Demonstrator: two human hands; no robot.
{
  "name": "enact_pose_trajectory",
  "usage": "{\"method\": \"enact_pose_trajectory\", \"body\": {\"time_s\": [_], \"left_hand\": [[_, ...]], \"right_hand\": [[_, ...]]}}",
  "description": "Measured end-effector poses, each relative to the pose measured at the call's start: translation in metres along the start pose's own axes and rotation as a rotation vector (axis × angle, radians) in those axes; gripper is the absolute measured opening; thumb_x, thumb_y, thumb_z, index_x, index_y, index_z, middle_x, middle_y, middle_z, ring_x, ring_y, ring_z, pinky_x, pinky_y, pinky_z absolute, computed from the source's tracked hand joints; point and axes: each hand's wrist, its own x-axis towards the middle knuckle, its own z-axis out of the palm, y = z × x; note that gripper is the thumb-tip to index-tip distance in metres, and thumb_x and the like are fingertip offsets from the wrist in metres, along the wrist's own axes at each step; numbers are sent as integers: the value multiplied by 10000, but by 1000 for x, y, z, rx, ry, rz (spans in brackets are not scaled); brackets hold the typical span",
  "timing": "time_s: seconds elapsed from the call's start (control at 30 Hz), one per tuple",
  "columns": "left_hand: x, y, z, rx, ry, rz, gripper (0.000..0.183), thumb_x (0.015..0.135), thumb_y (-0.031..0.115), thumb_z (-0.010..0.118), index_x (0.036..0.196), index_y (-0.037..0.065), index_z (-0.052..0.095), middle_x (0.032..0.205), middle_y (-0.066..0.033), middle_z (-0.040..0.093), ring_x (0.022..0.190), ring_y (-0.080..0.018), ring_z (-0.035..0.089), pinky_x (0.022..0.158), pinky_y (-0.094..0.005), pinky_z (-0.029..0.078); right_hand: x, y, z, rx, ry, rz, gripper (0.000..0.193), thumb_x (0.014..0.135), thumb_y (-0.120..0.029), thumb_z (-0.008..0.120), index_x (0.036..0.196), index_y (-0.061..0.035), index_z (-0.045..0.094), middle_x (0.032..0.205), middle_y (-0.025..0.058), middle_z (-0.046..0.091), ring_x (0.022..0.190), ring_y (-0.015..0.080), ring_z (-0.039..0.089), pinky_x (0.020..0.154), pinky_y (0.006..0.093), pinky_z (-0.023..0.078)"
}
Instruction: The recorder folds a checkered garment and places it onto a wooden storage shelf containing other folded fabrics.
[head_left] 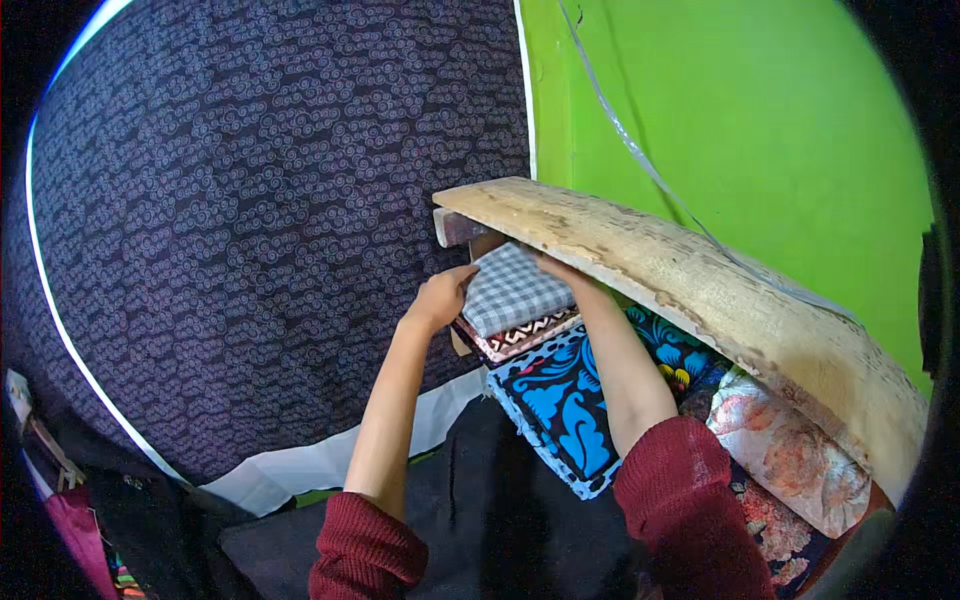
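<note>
A folded grey-and-white checked cloth (520, 288) lies on top of a small pile of folded fabrics, under the edge of a wooden board. My left hand (445, 298) grips its left edge, fingers closed at the cloth's corner. At the cloth's right side, my right hand (567, 275) holds the far edge, with its fingers partly hidden by the cloth and the board's shadow. Beneath the checked cloth shows a brown-and-white zigzag patterned fabric (533, 331). Closer to me and to the right lies a folded black cloth with blue leaf patterns (562, 400), passing under my right forearm.
The worn wooden board (690, 280) slants over the fabrics along a green wall (770, 120). Silvery floral fabric (785, 450) sits at the right. A dark swirl-patterned curtain (280, 220) with white edging hangs at the left. A grey cord (640, 155) runs down the wall.
</note>
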Motion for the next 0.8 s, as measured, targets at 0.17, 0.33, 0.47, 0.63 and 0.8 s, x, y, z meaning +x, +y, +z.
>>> {"method": "enact_pose_trajectory", "body": {"time_s": [0.17, 0.33, 0.47, 0.63, 0.8], "left_hand": [[4, -15, 8, -335, -198, -212, 480, 871, 348, 385, 1182, 16, 538, 1170, -233, 537, 1146, -351, 474, 989, -352, 344], [1, -19, 14, -211, -244, -343, 671, 840, 570, 407, 1288, 73, 453, 1335, -184, 413, 1256, -327, 361, 1033, -445, 265], [4, 0, 2, -49, -235, -296, 689, 808, 578, 447, 1286, 82, 456, 1356, -168, 391, 1273, -331, 337, 1024, -476, 277], [10, 29, -15, 210, 50, -132, 317, 768, 291, 593, 927, 21, 642, 1063, -222, 581, 997, -342, 558, 837, -392, 462], [17, 69, -14, 35, 60, -29, 388, 836, 269, 464, 1119, 23, 566, 1209, -254, 495, 1145, -439, 437, 979, -447, 354]], "right_hand": [[0, 2, -2, -21, -35, 13, 527, 831, -448, 531, 1229, -103, 498, 1346, 135, 398, 1240, 281, 350, 1047, 382, 272], [5, 0, 1, -34, -85, 3, 511, 840, -431, 531, 1226, -97, 500, 1350, 137, 392, 1243, 281, 345, 1048, 379, 271], [10, 15, -10, -65, -119, 4, 498, 848, -418, 530, 1224, -92, 502, 1354, 139, 387, 1246, 281, 341, 1049, 377, 270], [13, 13, -3, -108, -169, 35, 482, 857, -402, 530, 1221, -86, 505, 1358, 141, 382, 1249, 280, 336, 1050, 374, 269], [6, 25, 11, 78, -477, -161, 424, 865, -338, 394, 1210, -125, 519, 1302, 176, 441, 1176, 337, 432, 1035, 442, 279]]}}
